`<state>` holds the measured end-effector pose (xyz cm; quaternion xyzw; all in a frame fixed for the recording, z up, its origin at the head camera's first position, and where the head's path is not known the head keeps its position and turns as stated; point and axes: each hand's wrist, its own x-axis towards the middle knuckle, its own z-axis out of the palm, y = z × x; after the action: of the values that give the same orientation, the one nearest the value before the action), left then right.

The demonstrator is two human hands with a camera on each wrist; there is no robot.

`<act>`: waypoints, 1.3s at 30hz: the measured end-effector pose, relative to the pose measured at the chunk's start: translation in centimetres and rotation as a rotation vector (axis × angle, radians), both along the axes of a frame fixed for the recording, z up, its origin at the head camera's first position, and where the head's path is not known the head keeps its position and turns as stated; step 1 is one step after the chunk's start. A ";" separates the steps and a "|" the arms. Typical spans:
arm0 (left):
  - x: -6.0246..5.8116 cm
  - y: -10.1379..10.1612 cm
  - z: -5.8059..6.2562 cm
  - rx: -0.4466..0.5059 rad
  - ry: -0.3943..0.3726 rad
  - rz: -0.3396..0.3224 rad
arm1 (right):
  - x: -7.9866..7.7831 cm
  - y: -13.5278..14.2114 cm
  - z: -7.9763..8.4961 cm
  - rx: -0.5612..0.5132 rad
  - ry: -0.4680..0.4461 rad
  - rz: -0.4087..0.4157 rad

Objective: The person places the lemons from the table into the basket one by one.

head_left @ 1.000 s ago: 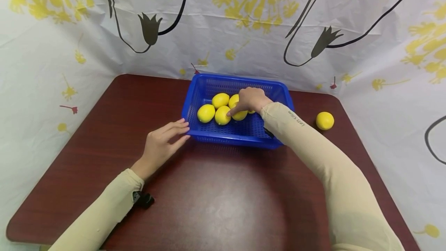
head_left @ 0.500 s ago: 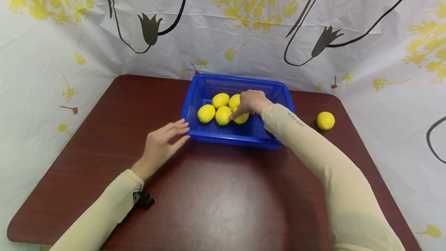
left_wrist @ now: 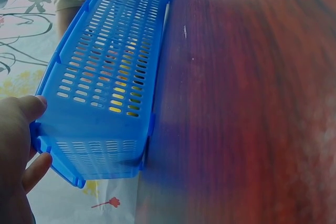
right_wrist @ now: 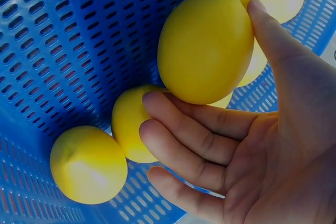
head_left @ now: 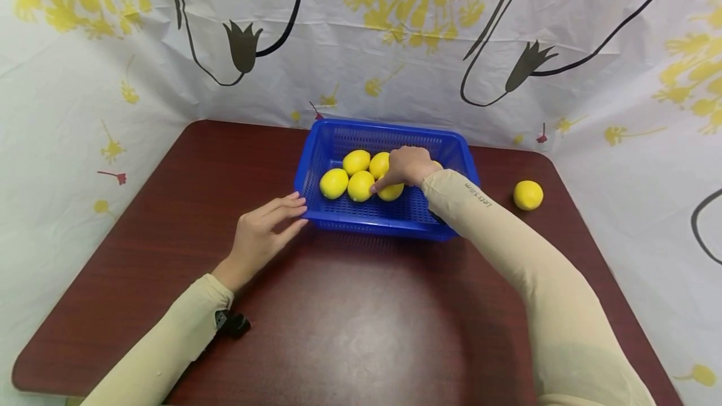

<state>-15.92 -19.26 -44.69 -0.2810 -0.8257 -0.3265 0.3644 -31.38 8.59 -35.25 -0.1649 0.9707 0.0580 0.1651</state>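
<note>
A blue plastic basket (head_left: 383, 224) with slotted walls stands at the back of the table, holding several yellow lemons. My left hand (head_left: 262, 237) holds its front left corner, thumb on the front side and fingers along the left rim; the left wrist view shows the fingertips on the basket rim (left_wrist: 52, 61). Inside the basket, my right hand (head_left: 412, 166) grips a lemon (right_wrist: 206, 48) between thumb and fingers. The fingertips lie against a second lemon (right_wrist: 131, 129), with another lemon (right_wrist: 89, 164) beside that. From the head, the right fingers are hidden behind the hand.
One lemon (head_left: 528, 195) lies on the dark red-brown table (head_left: 361, 318), right of the basket. A white floral-patterned sheet (head_left: 350, 30) hangs behind the table and along its sides. My right sleeve (head_left: 507, 243) crosses the basket's front right corner.
My right hand has shifted slightly right, along with the lemon at its thumb. A lemon to the right of that hand has moved right and shows past the wrist. My left hand has stayed put.
</note>
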 end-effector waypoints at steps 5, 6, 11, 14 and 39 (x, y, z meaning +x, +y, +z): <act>0.0 0.0 0.0 0.004 0.000 -0.006 | 0.0 -0.1 -0.2 0.016 0.001 0.001; 0.0 0.0 0.0 0.004 0.000 -0.006 | 0.0 -0.1 -0.2 0.018 -0.004 0.001; 0.0 0.1 0.0 0.005 0.003 -0.005 | 0.0 -0.1 -0.2 0.021 -0.019 0.000; 0.0 0.1 -0.1 0.009 0.006 -0.003 | 0.0 0.0 -0.3 0.019 -0.020 -0.001; 0.0 0.1 0.0 -0.003 -0.003 0.009 | 0.0 0.7 0.5 -0.021 0.047 0.035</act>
<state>-15.89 -19.14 -44.65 -0.2773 -0.8280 -0.3240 0.3640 -31.36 9.34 -34.70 -0.1820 0.9718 0.0543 0.1397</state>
